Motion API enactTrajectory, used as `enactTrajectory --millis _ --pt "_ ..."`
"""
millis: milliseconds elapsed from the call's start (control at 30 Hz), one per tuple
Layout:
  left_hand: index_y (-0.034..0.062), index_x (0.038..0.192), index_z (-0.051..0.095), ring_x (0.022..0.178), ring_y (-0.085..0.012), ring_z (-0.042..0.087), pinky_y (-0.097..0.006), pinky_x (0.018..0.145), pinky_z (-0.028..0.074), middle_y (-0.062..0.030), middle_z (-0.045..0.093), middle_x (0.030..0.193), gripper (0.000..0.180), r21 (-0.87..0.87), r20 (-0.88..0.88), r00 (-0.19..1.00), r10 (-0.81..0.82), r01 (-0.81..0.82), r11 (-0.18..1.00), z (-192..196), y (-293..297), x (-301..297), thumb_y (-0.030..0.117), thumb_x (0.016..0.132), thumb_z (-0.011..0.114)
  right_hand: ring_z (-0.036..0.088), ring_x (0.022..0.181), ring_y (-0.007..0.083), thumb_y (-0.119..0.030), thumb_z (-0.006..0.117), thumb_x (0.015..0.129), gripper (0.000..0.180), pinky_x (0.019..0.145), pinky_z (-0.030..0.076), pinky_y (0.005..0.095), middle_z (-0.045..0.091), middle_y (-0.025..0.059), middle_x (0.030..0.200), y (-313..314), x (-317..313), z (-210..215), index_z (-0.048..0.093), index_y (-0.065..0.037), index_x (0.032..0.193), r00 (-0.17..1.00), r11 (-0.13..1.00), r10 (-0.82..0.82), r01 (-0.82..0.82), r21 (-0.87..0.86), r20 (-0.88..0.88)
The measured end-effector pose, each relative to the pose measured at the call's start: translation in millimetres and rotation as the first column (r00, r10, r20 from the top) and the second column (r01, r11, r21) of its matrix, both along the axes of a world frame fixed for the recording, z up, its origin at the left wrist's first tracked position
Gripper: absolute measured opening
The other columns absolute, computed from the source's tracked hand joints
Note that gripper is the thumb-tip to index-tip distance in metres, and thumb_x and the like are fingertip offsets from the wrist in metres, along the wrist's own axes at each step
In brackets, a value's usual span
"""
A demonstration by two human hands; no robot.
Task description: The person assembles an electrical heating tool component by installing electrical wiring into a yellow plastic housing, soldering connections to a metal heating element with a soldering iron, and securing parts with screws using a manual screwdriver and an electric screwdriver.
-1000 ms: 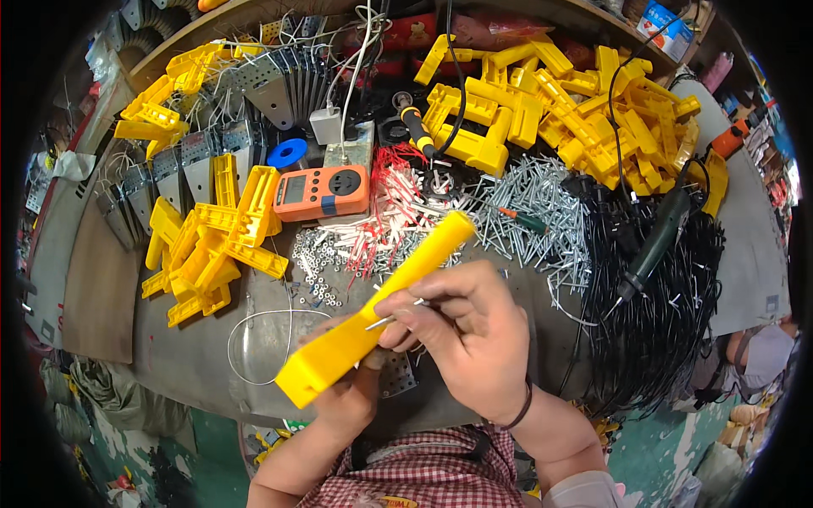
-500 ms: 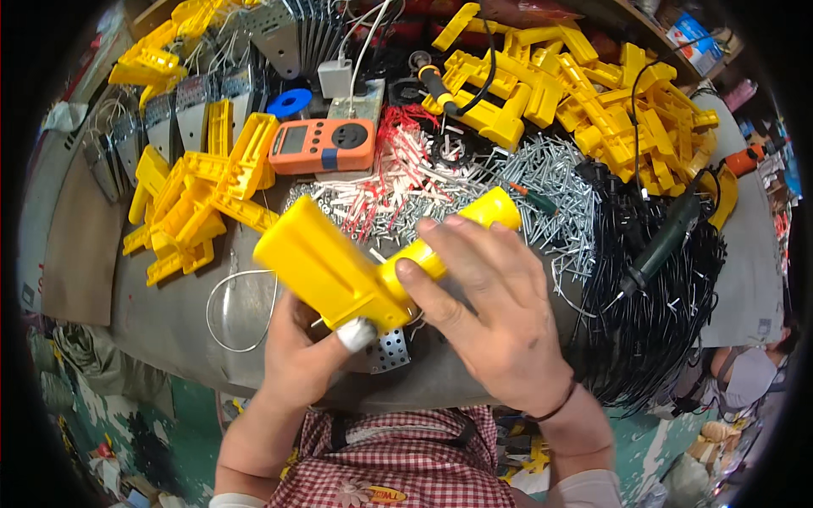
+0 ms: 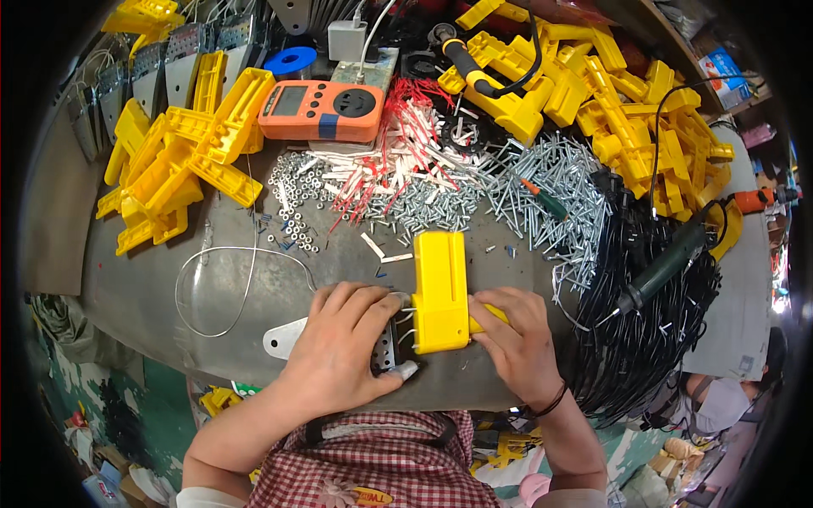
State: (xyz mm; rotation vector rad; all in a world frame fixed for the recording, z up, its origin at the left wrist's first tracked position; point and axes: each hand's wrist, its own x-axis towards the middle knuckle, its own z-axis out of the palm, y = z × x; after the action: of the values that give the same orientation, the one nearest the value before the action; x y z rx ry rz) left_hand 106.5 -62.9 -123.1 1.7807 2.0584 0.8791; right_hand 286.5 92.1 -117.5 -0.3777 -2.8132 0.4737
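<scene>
A yellow plastic housing (image 3: 440, 292) stands on end on the grey tabletop (image 3: 212, 296), near the person's edge of it, and everything else sits around this piece. The left hand (image 3: 343, 347) lies just left of the housing, palm down over a perforated metal bracket (image 3: 385, 347) that pokes out beside the housing's lower left corner; its fingers (image 3: 373, 300) are bent loosely over the bracket and touch the housing's side, pressing rather than clenched. The right hand (image 3: 517, 339) is on the housing's right, fingers curled around a yellow part that sticks out from the housing's lower right, so this hand is grasping it.

Beyond the housing, farther from the person, lies a spread of silver screws (image 3: 542, 182) and a scatter of red and white wire pieces (image 3: 406, 161). Beyond those sits an orange meter (image 3: 322, 110). Up and to the left of the housing is a heap of yellow plastic parts (image 3: 178, 161), and a second, larger heap (image 3: 610, 93) fills the far right. A bundle of black cables (image 3: 644, 339) lies to the right of the housing, with a green power tool (image 3: 669, 267) resting on it. A thin wire loop (image 3: 216, 292) lies left of the housing on the tabletop.
</scene>
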Motion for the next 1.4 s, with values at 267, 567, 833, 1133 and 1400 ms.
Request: enactTrajectory --millis 267,567,833,1133,1400 --pt "-0.0015 0.11 0.046 0.1 -0.035 0.047 -0.044 0.09 0.036 -0.0176 0.049 0.108 0.073 -0.05 0.029 1.0 -0.005 0.006 0.999 -0.2 -2.6 -2.5 0.019 0.047 0.078 0.051 0.098 0.0238 -0.014 0.052 0.074 0.038 0.085 0.037 0.0394 0.053 0.0063 0.103 1.3 -13.3 38.2 0.058 -0.006 0.11 0.985 0.979 0.13 -0.146 0.142 0.117" --pt "-0.0022 0.107 0.048 0.098 -0.0371 0.047 -0.044 0.087 0.037 -0.0186 0.051 0.104 0.072 -0.078 -0.014 1.0 0.026 -0.027 0.997 4.1 7.9 6.3 0.018 0.046 0.079 0.053 0.094 0.0255 -0.016 0.067 0.063 0.044 0.078 0.047 0.0324 0.054 0.0104 0.099 6.9 -16.8 33.2 0.054 0.001 0.101 0.962 0.973 0.228 -0.22 -0.064 0.15" --pt "-0.0033 0.103 0.05 0.097 -0.0379 0.046 -0.045 0.086 0.038 -0.0187 0.049 0.1 0.068 -0.038 -0.108 0.989 0.101 -0.105 0.994 -10.7 -5.8 10.7 0.013 0.043 0.077 0.054 0.091 0.0266 -0.018 0.07 0.066 0.037 0.075 0.045 0.0368 0.057 0.0103 0.093 53.5 6.8 44.6 0.056 -0.003 0.098 0.927 0.943 -0.331 0.32 -0.091 -0.177" --pt "-0.0017 0.105 0.051 0.1 -0.0382 0.047 -0.044 0.089 0.038 -0.0187 0.052 0.103 0.069 -0.04 -0.074 0.995 -0.073 0.07 0.997 -2.0 -2.5 9.9 0.018 0.044 0.078 0.056 0.09 0.0284 -0.003 0.067 0.066 0.087 0.078 0.047 0.0327 0.05 0.0216 0.111 126.5 91.8 30.1 0.017 0.003 0.137 0.208 0.304 -0.932 0.896 -0.325 -0.297" --pt "-0.002 0.105 0.051 0.097 -0.0351 0.048 -0.045 0.086 0.039 -0.0165 0.053 0.104 0.073 -0.06 -0.156 0.981 -0.115 0.107 0.992 -0.5 -1.1 6.9 0.025 0.043 0.079 0.051 0.095 0.0251 -0.021 0.048 0.088 0.042 0.09 0.04 0.0437 0.05 0.0142 0.102 46.0 50.3 54.5 0.035 -0.004 0.124 0.329 0.289 -0.832 -0.43 -0.855 -0.447"
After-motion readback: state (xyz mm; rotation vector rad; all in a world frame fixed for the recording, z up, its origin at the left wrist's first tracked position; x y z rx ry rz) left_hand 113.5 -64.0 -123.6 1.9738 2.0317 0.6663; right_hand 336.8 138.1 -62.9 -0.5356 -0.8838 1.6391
